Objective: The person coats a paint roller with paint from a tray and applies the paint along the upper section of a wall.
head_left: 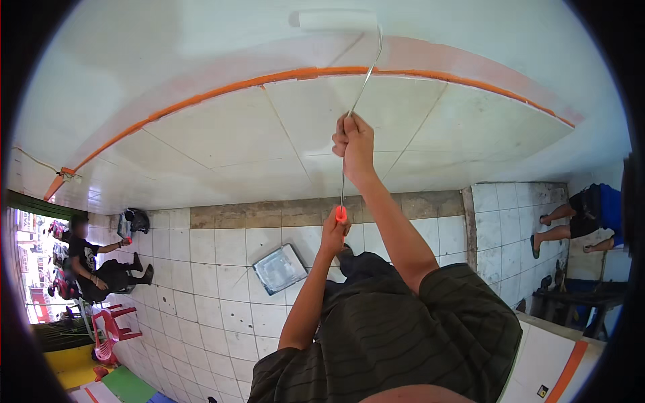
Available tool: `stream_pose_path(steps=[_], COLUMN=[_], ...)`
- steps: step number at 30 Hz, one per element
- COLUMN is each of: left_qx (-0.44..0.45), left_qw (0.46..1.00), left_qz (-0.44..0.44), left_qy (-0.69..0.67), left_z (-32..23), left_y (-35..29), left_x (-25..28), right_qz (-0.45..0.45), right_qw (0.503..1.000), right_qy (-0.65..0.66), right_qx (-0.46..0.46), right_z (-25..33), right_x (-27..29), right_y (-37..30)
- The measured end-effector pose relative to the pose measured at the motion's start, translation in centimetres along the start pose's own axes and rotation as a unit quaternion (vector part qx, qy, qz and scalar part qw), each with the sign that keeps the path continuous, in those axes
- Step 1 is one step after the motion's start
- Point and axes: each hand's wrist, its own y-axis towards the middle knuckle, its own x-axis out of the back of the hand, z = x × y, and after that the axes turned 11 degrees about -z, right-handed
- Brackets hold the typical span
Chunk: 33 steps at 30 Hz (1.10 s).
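Note:
A paint roller spans the space in front of me, its white sleeve [336,20] against the pale upper wall [222,40]. Its long thin metal rod [368,79] runs down to an orange-red handle [341,215]. My left hand [330,234] is closed around that handle at the lower end. Higher up, my right hand [355,142] grips the metal rod, fingers wrapped round it. On the floor to the left of my feet lies a rectangular paint tray [281,269] with whitish paint in it.
An orange strip [222,101] crosses the wall above large pale tiles [228,127]. At the left, a seated person [101,269] is near a red plastic chair [115,324] and a black bag [138,220]. Another person [591,215] and a dark bench [578,299] are at the right.

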Motion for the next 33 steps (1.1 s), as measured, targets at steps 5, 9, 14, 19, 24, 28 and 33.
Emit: stream_pose_path(steps=[5,9,14,19,24,28,33], left_qx=[-0.035,0.066,0.130,0.081,0.097,0.126,0.064], left_qw=[0.999,0.994,0.987,0.992,0.993,0.992,0.998], left_qz=[0.016,0.069,0.090,0.074,0.062,0.000,0.001], left_qy=[0.002,0.050,0.016,0.061,0.035,0.010,0.020], left_z=[-0.5,3.3,5.6,5.2,7.9,9.4,7.8], left_y=[-3.3,-9.0,-12.4,-8.3,-6.1,-5.7,-2.6], left_x=[-1.8,-3.1,-5.1,-7.1,-10.7,-13.3,-14.5], right_qz=[-0.019,-0.139,-0.196,-0.153,-0.131,-0.146,-0.089], right_qw=[0.998,0.990,0.980,0.988,0.990,0.987,0.994], right_qy=[0.028,-0.001,-0.031,-0.010,-0.040,-0.071,-0.067], right_qx=[0.047,0.020,0.016,0.027,0.024,0.001,0.004], right_z=[1.9,0.3,0.2,2.0,2.4,2.6,5.0], right_x=[1.8,7.2,12.1,12.6,14.0,15.1,14.1], right_y=[-3.4,-8.1,-8.7,-4.6,-1.7,-0.4,1.4])
